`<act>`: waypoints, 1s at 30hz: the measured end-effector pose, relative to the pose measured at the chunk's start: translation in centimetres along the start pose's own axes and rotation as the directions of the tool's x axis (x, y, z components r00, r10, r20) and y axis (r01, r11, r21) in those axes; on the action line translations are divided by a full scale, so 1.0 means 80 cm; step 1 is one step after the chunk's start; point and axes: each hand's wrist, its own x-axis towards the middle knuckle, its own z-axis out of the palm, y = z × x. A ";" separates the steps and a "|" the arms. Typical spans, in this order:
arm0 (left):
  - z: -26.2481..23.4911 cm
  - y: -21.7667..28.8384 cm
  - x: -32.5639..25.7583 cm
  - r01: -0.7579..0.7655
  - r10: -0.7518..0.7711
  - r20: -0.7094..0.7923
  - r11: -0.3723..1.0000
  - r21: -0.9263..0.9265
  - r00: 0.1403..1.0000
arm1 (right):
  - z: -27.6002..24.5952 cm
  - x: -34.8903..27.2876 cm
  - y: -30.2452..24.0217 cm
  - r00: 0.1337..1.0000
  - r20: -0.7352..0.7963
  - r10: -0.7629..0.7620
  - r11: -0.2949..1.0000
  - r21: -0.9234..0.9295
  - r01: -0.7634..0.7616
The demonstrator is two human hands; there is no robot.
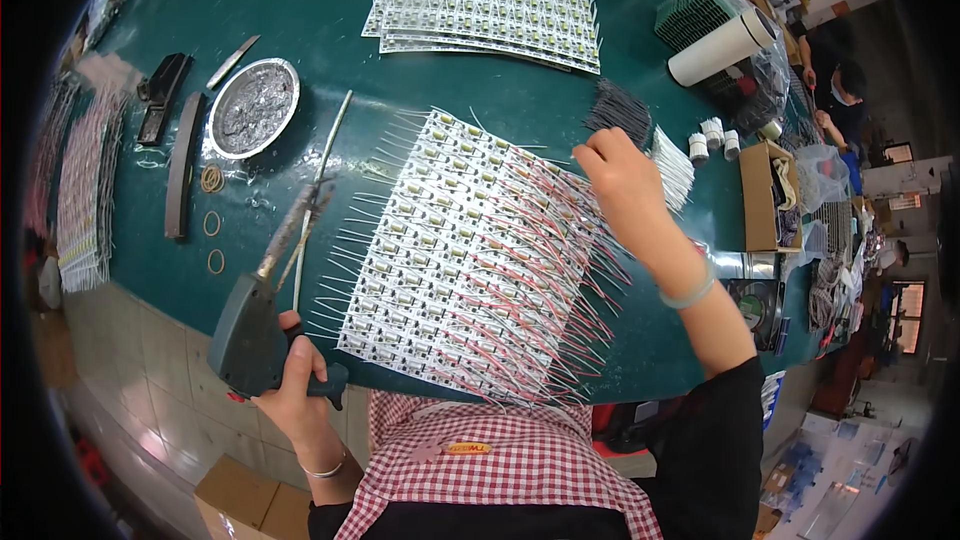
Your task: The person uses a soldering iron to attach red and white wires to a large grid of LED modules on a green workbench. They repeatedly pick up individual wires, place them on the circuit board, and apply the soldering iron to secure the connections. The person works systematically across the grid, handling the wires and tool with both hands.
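Observation:
My left hand point(300, 390) grips the handle of a grey soldering gun point(250, 325) at the table's near edge, its long tip point(300, 220) pointing away over the green table point(480, 90). Beside the tip lies a thin solder rod point(322, 175). My right hand point(622, 172) is raised over the far right corner of a white panel of small circuit boards point(450, 250), fingers pinched near a bundle of black wires point(620, 112) and white wires point(672, 165). Red and white leads stick out across the panel.
A round metal dish of grey solder dross point(252, 108) sits at the left with a knife point(232, 60), rubber bands point(212, 180) and dark bars. More board panels point(490, 0) lie at the back. A white tube point(722, 45), small spools point(712, 135) and a cardboard box point(765, 195) stand right.

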 end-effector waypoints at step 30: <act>0.057 0.013 -0.026 -0.079 -0.148 0.431 0.881 0.466 0.890 | 0.044 -0.046 -0.147 0.976 -0.150 0.158 0.874 0.482 -0.067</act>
